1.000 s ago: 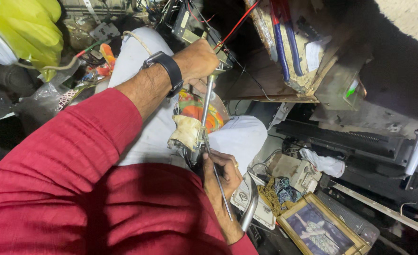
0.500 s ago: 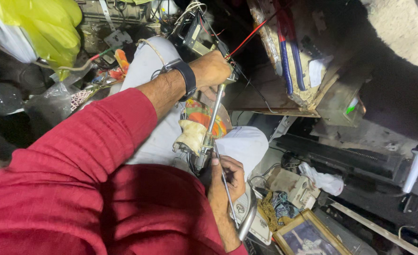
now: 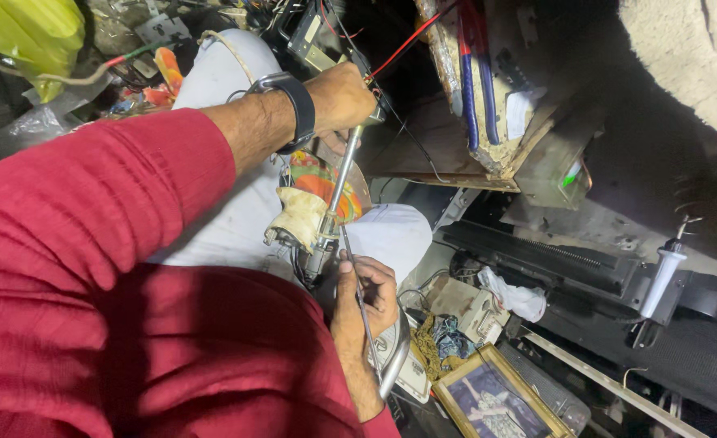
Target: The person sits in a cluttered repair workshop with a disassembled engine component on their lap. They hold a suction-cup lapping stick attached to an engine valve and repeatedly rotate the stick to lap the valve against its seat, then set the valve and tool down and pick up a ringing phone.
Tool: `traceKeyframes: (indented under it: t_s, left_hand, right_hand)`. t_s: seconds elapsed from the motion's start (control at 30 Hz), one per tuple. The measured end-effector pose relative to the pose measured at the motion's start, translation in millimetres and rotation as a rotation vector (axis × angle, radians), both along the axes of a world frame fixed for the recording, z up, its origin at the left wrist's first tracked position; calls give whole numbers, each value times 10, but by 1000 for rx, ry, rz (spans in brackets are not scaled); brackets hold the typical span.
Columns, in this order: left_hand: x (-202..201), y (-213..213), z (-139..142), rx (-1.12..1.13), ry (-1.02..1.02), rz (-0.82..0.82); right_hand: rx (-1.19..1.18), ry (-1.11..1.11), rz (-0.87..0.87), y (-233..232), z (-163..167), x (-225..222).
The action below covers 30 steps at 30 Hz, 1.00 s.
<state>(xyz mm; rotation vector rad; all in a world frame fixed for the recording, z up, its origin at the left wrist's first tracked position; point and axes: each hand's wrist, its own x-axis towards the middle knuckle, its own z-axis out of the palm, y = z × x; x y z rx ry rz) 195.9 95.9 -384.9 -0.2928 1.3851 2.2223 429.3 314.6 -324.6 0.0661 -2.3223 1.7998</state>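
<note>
Hard light from near the camera brightens the red sleeve (image 3: 91, 243) and forearm; upper right sinks into deep shadow; edges slightly soft.

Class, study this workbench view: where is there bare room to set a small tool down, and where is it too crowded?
Bare patches: the dark flat panel right of the white-handled tool, and the grey surface above the black ribbed bar. Crowded: around the framed picture and white cloth, and the wires beside the left hand.
</note>
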Motion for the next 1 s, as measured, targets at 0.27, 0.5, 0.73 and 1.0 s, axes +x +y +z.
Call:
traceKeyframes:
  t_s: [0.27,0.5,0.73,1.0]
  left_hand:
    - [143,14,546,-261,-84,28]
    - [290,-87,812,-270,-40,67]
    - [184,-77,600,-233,-99,75]
    - [112,-65,497,-434,7,31]
  right_hand:
    - [120,-3,17,-1,32,18]
    - [92,-11,1,-38,-4,19]
    - [185,-21,-38,-14,-76,16]
    - [215,-8,17,-15,-14,14]
